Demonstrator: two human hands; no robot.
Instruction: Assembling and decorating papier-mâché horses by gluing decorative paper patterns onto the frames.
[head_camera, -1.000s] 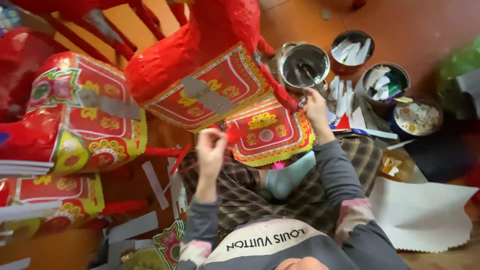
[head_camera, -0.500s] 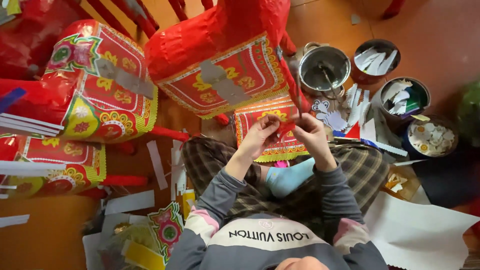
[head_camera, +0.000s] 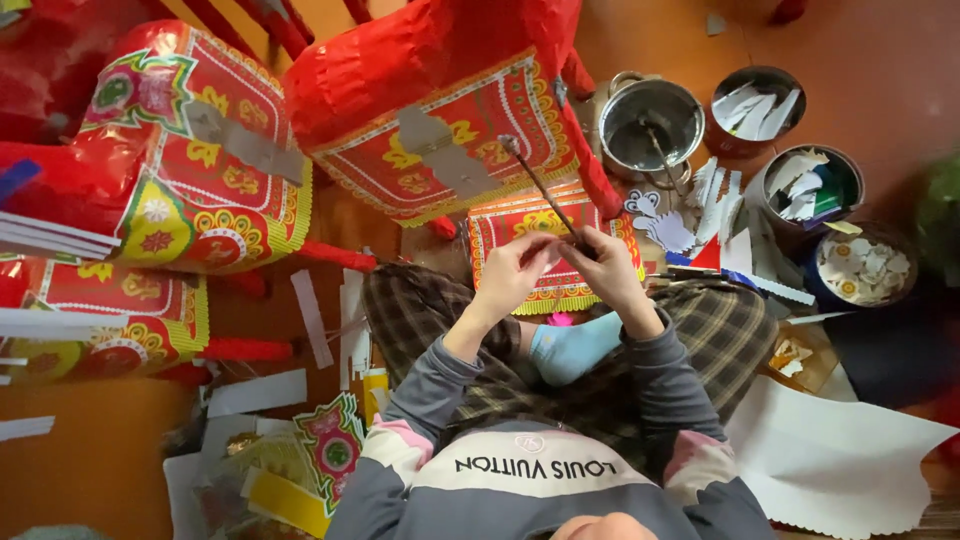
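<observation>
I sit cross-legged on the floor with both hands raised in front of me. My right hand (head_camera: 608, 272) grips the lower end of a thin brush stick (head_camera: 535, 185) that slants up and to the left. My left hand (head_camera: 512, 272) is curled right beside it, fingertips meeting the right hand at the stick; whatever it pinches is hidden. Under the hands a red and yellow decorated paper panel (head_camera: 520, 222) lies across my knees. Just beyond it stands a big red paper figure (head_camera: 440, 90) with a patterned side.
A metal pot (head_camera: 655, 125) with a stick in it stands at the upper right. Three round tubs of paper pieces (head_camera: 757, 105) (head_camera: 812, 185) (head_camera: 862, 268) and white cutouts (head_camera: 690, 215) are beside it. More red paper figures (head_camera: 190, 160) crowd the left. A white sheet (head_camera: 840, 455) lies at the right.
My right hand came back from the pot side and met my left hand in front of me. It now holds the brush stick upright between them.
</observation>
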